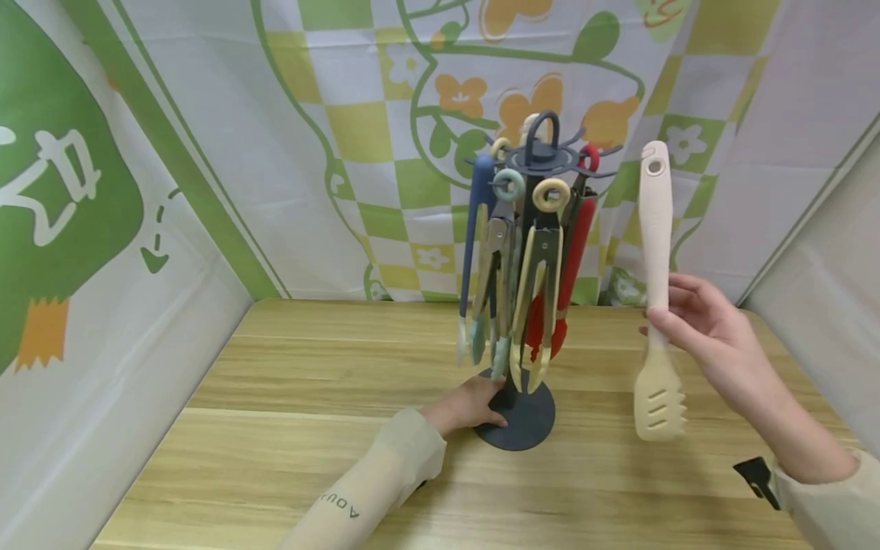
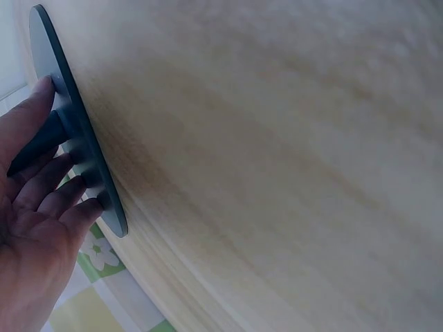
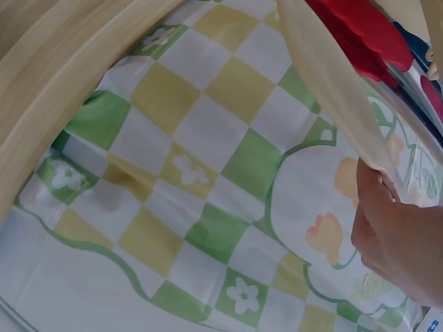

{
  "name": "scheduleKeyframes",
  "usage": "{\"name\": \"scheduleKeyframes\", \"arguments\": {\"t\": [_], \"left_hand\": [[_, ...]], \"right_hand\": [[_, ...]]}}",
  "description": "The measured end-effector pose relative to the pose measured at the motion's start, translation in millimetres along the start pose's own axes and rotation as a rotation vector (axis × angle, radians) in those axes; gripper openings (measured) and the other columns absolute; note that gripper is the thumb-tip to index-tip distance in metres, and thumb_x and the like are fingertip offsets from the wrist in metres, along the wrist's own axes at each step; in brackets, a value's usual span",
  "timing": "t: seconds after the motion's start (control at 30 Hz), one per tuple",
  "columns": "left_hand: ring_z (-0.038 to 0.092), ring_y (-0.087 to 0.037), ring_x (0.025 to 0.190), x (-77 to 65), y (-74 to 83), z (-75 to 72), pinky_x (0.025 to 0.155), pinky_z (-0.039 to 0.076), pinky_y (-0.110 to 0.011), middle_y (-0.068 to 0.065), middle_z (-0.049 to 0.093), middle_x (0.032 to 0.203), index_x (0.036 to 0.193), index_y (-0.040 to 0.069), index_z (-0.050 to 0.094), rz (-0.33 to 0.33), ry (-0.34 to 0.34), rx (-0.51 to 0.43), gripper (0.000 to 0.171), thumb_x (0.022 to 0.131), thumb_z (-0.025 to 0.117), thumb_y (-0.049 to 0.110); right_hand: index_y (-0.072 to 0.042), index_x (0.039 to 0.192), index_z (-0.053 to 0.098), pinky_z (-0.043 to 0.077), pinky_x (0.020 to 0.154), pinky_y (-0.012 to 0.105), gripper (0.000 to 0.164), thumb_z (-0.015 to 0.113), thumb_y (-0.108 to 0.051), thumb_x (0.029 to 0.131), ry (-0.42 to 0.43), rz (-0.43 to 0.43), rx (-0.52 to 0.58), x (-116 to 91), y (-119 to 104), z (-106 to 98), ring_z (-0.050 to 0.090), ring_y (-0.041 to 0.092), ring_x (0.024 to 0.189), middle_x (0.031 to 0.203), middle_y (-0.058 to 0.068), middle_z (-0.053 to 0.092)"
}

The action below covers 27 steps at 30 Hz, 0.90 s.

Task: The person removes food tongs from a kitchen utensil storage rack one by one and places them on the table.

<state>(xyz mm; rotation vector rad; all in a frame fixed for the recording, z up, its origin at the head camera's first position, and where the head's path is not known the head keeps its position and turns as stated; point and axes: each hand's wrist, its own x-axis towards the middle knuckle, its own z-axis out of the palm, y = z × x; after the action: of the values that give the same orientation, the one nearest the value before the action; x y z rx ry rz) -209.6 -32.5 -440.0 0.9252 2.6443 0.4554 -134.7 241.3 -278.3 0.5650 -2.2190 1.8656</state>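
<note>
A dark grey utensil stand [image 1: 514, 416] with a round base and a top ring of hooks stands on the table. My left hand [image 1: 473, 402] presses fingertips on its base, thumb on one side of the post and fingers on the other, as the left wrist view shows. From the hooks hang cream-handled tongs [image 1: 546, 294], light blue tongs [image 1: 500, 252], red tongs [image 1: 574, 252] and a blue-handled utensil [image 1: 479, 221]. To the right of the stand, my right hand [image 1: 715, 336] grips a cream slotted spatula [image 1: 660, 397] near the handle's lower end. Its toothed head points down, above the table.
The wooden table [image 1: 309, 473] spreads beneath both hands. Behind it hangs a patterned cloth [image 1: 357, 130] in green, yellow and white, close behind the stand. White side panels [image 1: 832, 252] border the table on the left and right.
</note>
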Motion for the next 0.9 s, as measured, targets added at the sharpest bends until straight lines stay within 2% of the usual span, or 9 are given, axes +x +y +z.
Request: {"name": "scheduleKeyframes", "arguments": {"t": [0.1, 0.2, 0.27, 0.33, 0.47, 0.73, 0.9], "left_hand": [[0.051, -0.025, 0.117, 0.5, -0.6, 0.5, 0.096, 0.04, -0.026, -0.018, 0.052, 0.129, 0.135, -0.004, 0.041, 0.003, 0.002, 0.013, 0.072, 0.079, 0.073, 0.029], [0.05, -0.026, 0.117, 1.1, -2.0, 1.9, 0.096, 0.04, -0.027, -0.018, 0.052, 0.128, 0.133, -0.006, 0.043, 0.004, 0.017, -0.019, 0.072, 0.078, 0.075, 0.027], [0.05, -0.026, 0.117, 1.6, -3.1, 3.2, 0.097, 0.04, -0.027, -0.018, 0.052, 0.128, 0.132, -0.006, 0.044, 0.006, 0.032, -0.05, 0.07, 0.077, 0.076, 0.025], [0.05, -0.025, 0.117, 2.1, -4.0, 4.2, 0.097, 0.04, -0.027, -0.018, 0.053, 0.128, 0.131, -0.005, 0.046, 0.009, 0.046, -0.078, 0.069, 0.076, 0.077, 0.023], [0.048, -0.025, 0.119, 2.7, -4.4, 4.2, 0.098, 0.038, -0.027, -0.018, 0.051, 0.13, 0.132, -0.005, 0.045, 0.002, 0.043, -0.095, 0.069, 0.076, 0.076, 0.023], [0.049, -0.024, 0.119, 0.8, -1.0, 2.4, 0.097, 0.039, -0.025, -0.015, 0.051, 0.13, 0.136, -0.004, 0.04, -0.012, -0.004, 0.01, 0.073, 0.079, 0.073, 0.029], [0.051, -0.024, 0.117, 0.2, -1.6, 2.9, 0.095, 0.04, -0.025, -0.017, 0.052, 0.129, 0.134, -0.005, 0.043, -0.002, 0.015, -0.006, 0.072, 0.078, 0.075, 0.027]], "right_hand": [[-0.016, 0.121, 0.045, 0.049, 0.071, 0.015, 0.036, 0.053, 0.001, 0.091, 0.028, 0.038, -0.071, 1, 3, -3, 0.062, 0.005, 0.083, 0.103, -0.002, 0.058], [-0.019, 0.121, 0.042, 0.048, 0.069, 0.014, 0.035, 0.055, -0.006, 0.092, 0.056, 0.093, -0.241, 1, 6, -7, 0.06, 0.001, 0.084, 0.101, -0.008, 0.056], [-0.013, 0.124, 0.041, 0.048, 0.068, 0.015, 0.036, 0.057, -0.012, 0.092, 0.07, 0.132, -0.345, 1, 7, -9, 0.057, -0.002, 0.084, 0.1, -0.01, 0.055], [-0.004, 0.128, 0.038, 0.047, 0.067, 0.015, 0.043, 0.058, -0.016, 0.092, 0.079, 0.167, -0.402, 1, 9, -11, 0.055, -0.004, 0.084, 0.101, -0.009, 0.053], [0.009, 0.132, 0.03, 0.048, 0.064, 0.018, 0.058, 0.058, -0.021, 0.091, 0.086, 0.217, -0.448, 2, 12, -14, 0.053, -0.005, 0.082, 0.103, 0.0, 0.05], [0.014, 0.127, 0.032, 0.047, 0.057, 0.02, 0.059, 0.06, -0.024, 0.09, 0.085, 0.242, -0.508, 1, 23, -15, 0.051, -0.004, 0.075, 0.105, 0.022, 0.052], [0.015, 0.124, 0.034, 0.047, 0.054, 0.022, 0.062, 0.06, -0.029, 0.089, 0.074, 0.27, -0.559, 2, 31, -17, 0.051, 0.001, 0.073, 0.105, 0.025, 0.052]]}}
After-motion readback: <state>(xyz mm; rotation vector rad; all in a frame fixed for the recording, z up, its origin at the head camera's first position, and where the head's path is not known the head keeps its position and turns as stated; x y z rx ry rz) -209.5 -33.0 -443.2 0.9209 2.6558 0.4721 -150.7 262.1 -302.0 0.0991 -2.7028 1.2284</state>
